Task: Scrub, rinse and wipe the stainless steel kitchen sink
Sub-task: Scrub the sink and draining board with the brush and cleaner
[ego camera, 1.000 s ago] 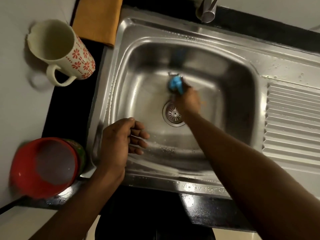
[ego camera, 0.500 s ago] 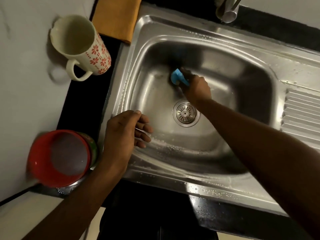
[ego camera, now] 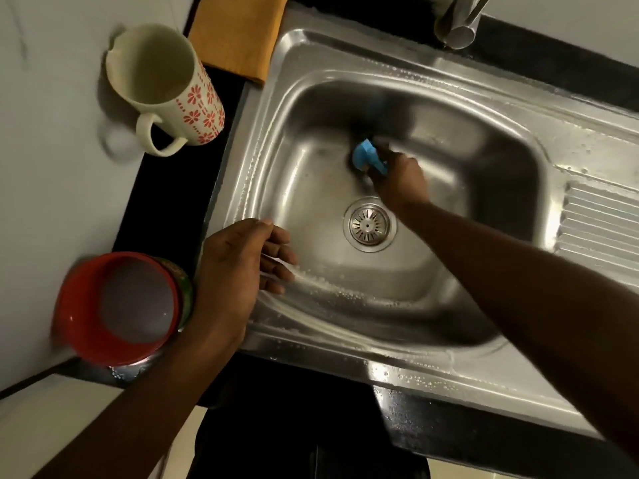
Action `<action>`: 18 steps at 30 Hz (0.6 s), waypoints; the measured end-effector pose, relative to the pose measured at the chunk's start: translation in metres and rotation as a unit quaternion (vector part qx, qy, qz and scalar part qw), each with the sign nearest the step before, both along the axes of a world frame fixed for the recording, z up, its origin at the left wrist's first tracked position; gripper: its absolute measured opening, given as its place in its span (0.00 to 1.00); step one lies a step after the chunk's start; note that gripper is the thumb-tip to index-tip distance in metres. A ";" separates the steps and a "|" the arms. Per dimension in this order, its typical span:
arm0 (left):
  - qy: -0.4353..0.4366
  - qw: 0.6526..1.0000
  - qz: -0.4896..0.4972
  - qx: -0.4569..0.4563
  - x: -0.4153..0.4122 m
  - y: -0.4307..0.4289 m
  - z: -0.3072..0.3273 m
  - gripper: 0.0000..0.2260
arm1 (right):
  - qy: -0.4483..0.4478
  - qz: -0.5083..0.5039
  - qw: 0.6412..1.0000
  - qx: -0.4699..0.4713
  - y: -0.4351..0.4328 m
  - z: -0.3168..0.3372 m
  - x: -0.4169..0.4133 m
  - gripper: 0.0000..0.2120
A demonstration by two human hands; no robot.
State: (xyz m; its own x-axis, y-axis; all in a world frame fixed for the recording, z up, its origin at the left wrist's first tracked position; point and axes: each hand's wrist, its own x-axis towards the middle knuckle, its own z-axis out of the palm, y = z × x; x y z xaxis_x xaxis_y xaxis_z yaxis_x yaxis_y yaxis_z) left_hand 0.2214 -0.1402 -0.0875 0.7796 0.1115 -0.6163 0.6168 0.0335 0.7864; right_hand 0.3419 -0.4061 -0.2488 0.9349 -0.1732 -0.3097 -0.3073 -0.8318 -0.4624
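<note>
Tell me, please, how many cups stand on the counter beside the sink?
2: a floral mug by the orange cloth, and a red cup beside the left hand. Something green behind it may be a third.

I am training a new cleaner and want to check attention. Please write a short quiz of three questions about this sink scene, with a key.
1. True or false: the right hand grips the blue scrubber inside the sink basin, beyond the drain strainer.
2. Which thing lies by the basin's far left corner? A. orange cloth B. steel plate C. wooden spoon
3. What does the left hand hold?
Key: 1 true; 2 A; 3 nothing.
</note>
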 end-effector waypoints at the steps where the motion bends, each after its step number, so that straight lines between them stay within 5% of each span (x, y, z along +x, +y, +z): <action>1: 0.001 1.000 -0.001 -0.002 -0.001 0.000 0.000 0.14 | 0.017 0.015 0.999 0.039 0.010 -0.003 -0.017 0.28; 7: 0.006 1.000 -0.003 0.000 -0.005 0.001 0.001 0.15 | 0.107 0.316 0.942 0.030 0.041 0.013 -0.112 0.30; 13: -0.001 1.000 0.002 0.001 -0.003 -0.001 0.008 0.15 | -0.003 0.021 0.998 0.063 0.035 0.008 0.023 0.29; 16: -0.002 1.000 0.010 0.002 -0.007 -0.002 0.010 0.15 | 0.032 0.117 0.985 0.119 0.072 0.005 -0.030 0.28; 18: -0.002 1.000 0.008 0.005 -0.012 -0.003 0.011 0.15 | 0.084 0.266 0.958 0.062 0.083 0.005 -0.087 0.30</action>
State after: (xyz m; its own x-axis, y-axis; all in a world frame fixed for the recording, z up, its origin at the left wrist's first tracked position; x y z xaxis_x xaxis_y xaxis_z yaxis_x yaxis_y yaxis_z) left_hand 0.2096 -0.1431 -0.0767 0.7805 0.1303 -0.6114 0.6125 0.0362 0.7896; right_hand 0.2549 -0.3230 -0.2437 0.8160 0.3615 -0.4510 0.0661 -0.8335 -0.5486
